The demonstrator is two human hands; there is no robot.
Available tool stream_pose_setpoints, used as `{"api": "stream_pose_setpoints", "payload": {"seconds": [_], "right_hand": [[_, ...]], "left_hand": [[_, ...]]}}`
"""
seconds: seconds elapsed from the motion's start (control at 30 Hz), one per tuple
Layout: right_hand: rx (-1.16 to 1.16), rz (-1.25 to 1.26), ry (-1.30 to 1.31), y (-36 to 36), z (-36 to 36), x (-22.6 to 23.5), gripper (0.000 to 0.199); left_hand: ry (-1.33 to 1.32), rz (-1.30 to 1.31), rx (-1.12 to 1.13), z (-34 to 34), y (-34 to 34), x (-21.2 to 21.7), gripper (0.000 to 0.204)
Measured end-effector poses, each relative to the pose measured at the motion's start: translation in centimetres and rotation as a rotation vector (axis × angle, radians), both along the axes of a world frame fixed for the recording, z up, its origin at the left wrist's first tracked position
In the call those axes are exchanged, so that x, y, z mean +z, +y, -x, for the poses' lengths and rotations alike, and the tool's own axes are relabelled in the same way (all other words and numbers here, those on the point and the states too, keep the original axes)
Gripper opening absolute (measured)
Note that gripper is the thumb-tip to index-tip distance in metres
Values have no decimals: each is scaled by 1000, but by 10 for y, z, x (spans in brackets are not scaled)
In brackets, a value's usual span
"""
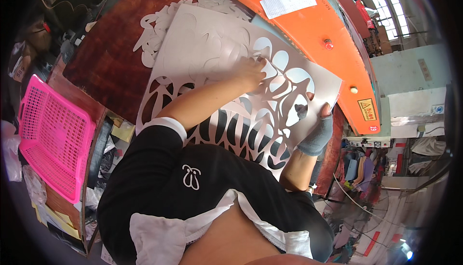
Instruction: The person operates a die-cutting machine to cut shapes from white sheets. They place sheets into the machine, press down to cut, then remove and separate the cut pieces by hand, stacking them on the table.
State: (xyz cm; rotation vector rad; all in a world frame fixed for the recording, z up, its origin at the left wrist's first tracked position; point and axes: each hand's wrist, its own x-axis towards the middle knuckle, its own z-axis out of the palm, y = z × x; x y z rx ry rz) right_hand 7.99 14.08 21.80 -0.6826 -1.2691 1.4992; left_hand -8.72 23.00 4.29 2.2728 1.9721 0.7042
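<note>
A large pale sheet (pixel 193 36), cut through with many curved openings, lies tilted across the table in front of me. My right hand (pixel 318 132), in a grey fingerless glove, grips its right edge, thumb on top and fingertips showing through a cut-out. Over the middle of the sheet is my left hand (pixel 253 74), bare, its fingers curled in beside loosened oval cut pieces (pixel 280 59). What those fingers pinch, if anything, is hidden. Toward my body the sheet is a web of openings; its far left part shows outlines with the pieces still in place.
Loose cut pieces (pixel 154 31) are heaped behind the sheet on the dark red-brown tabletop (pixel 103 48). An orange machine beam (pixel 313 29) with a red button arches along the far right side. A pink plastic basket (pixel 55 137) stands at the left, near plastic bags.
</note>
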Motion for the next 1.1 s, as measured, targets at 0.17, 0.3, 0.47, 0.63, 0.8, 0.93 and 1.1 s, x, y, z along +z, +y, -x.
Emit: {"api": "stream_pose_setpoints", "payload": {"seconds": [0.17,0.3,0.47,0.63,0.8,0.93,1.1], "right_hand": [[-59,30,95,10,-8,-4,53],[-113,-32,112,29,-22,1,49],[-119,27,87,31,-22,10,49],[-59,-82,74,-1,-7,6,56],[30,-120,108,5,-5,9,53],[-151,-68,107,33,-20,11,45],[-70,20,217,45,-36,19,47]], "left_hand": [[41,236,-137,0,12,22,24],[-1322,243,-376,49,16,29,19],[-1185,-198,-71,11,-7,-2,33],[-266,-53,-57,-13,-9,2,36],[5,207,15,2,-2,26,30],[-122,90,-221,18,-37,10,30],[-276,-511,-269,26,-68,-8,31]]}}
